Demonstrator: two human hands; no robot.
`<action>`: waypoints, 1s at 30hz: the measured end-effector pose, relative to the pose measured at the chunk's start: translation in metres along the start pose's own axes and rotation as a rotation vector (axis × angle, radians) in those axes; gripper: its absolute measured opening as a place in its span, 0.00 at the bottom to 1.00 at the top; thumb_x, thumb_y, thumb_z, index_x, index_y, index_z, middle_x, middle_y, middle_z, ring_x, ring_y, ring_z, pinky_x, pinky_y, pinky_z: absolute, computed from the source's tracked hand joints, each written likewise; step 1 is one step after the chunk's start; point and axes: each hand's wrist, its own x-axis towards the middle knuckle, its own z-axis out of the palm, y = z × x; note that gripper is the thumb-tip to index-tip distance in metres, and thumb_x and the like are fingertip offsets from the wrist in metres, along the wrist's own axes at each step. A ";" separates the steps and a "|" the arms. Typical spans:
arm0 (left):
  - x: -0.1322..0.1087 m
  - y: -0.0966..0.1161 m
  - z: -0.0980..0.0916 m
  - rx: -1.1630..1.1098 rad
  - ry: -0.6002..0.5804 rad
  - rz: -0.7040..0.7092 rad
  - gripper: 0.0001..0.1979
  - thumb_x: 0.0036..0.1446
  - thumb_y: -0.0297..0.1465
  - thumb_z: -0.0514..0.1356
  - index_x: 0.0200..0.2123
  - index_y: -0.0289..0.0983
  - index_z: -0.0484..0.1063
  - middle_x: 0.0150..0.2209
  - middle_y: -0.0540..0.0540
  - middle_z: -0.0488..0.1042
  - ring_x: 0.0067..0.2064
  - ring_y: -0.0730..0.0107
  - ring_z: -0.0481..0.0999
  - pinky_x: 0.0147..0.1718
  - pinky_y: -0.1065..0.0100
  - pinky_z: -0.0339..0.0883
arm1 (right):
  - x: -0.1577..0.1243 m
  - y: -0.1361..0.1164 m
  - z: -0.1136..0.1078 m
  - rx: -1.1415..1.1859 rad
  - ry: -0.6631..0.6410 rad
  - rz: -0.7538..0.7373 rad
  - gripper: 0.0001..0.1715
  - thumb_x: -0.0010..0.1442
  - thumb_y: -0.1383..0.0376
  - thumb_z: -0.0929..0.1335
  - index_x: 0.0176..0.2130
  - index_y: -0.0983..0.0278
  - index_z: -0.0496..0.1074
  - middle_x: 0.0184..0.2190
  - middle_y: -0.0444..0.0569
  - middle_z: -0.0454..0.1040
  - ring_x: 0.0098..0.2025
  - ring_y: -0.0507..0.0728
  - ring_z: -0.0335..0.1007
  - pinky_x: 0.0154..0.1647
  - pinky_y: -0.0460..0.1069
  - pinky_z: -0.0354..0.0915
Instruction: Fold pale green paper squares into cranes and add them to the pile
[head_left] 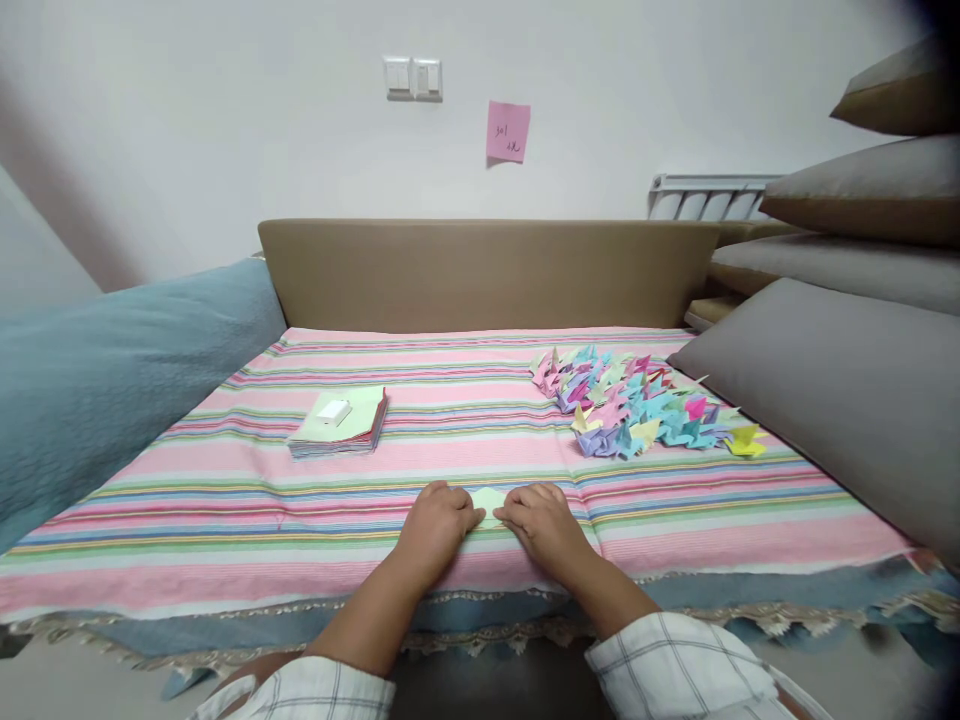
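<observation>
A small piece of pale green paper (488, 499), apparently folded, lies on the striped cloth (450, 460) near the seat's front. My left hand (436, 522) has its fingers closed on the paper's left end. On the right end, the thumb and curled fingers of my right hand (541, 520) press in the same way. Both hands rest low on the cloth, and part of the paper is hidden under the fingers. Beyond my right hand spreads a heap of folded paper cranes (630, 405) in many colours.
A stack of square paper (341, 425) with a small white block (334, 411) on top sits at the left. Grey cushions (840, 390) are piled at the right. A brown backrest (487, 275) stands behind, and a blue-covered armrest (150, 370) rises at the left.
</observation>
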 end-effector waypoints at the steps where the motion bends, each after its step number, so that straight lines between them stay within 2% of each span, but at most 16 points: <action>1: -0.001 0.000 0.000 0.008 0.005 0.010 0.09 0.59 0.29 0.55 0.31 0.41 0.76 0.27 0.50 0.73 0.33 0.70 0.68 0.41 0.63 0.55 | 0.000 0.001 0.001 0.015 0.013 -0.002 0.08 0.61 0.64 0.65 0.37 0.54 0.75 0.36 0.43 0.74 0.39 0.55 0.64 0.42 0.52 0.50; 7: -0.006 0.002 0.001 0.051 0.043 -0.008 0.06 0.57 0.30 0.58 0.32 0.41 0.76 0.27 0.49 0.73 0.35 0.68 0.69 0.36 0.66 0.56 | -0.002 0.006 0.004 0.114 0.052 0.009 0.05 0.59 0.66 0.66 0.35 0.58 0.74 0.36 0.44 0.75 0.40 0.54 0.65 0.43 0.51 0.50; 12: -0.009 0.002 0.002 0.070 -0.038 -0.019 0.11 0.61 0.32 0.53 0.34 0.41 0.76 0.30 0.48 0.73 0.34 0.69 0.68 0.34 0.67 0.55 | -0.002 0.002 0.002 0.017 0.050 -0.033 0.07 0.61 0.67 0.65 0.34 0.59 0.73 0.35 0.44 0.75 0.39 0.54 0.66 0.45 0.52 0.49; 16: -0.011 0.005 0.000 0.090 -0.089 -0.082 0.14 0.63 0.34 0.50 0.35 0.40 0.75 0.31 0.49 0.72 0.35 0.68 0.66 0.33 0.68 0.56 | -0.004 0.000 0.000 -0.025 0.039 -0.057 0.09 0.61 0.68 0.64 0.35 0.58 0.73 0.36 0.44 0.75 0.39 0.54 0.66 0.46 0.52 0.49; 22: -0.011 0.007 -0.012 0.117 -0.240 -0.111 0.11 0.61 0.31 0.51 0.42 0.44 0.73 0.37 0.49 0.71 0.41 0.66 0.66 0.37 0.68 0.58 | -0.012 0.002 -0.003 -0.021 0.003 -0.075 0.15 0.56 0.71 0.64 0.42 0.56 0.72 0.42 0.45 0.74 0.44 0.56 0.65 0.49 0.53 0.48; 30: -0.014 0.000 -0.021 0.120 -0.313 -0.187 0.12 0.60 0.30 0.52 0.42 0.43 0.73 0.39 0.48 0.72 0.43 0.63 0.67 0.39 0.67 0.59 | -0.015 0.001 -0.004 -0.018 -0.029 -0.029 0.19 0.56 0.72 0.63 0.45 0.54 0.71 0.46 0.46 0.73 0.47 0.56 0.63 0.52 0.55 0.47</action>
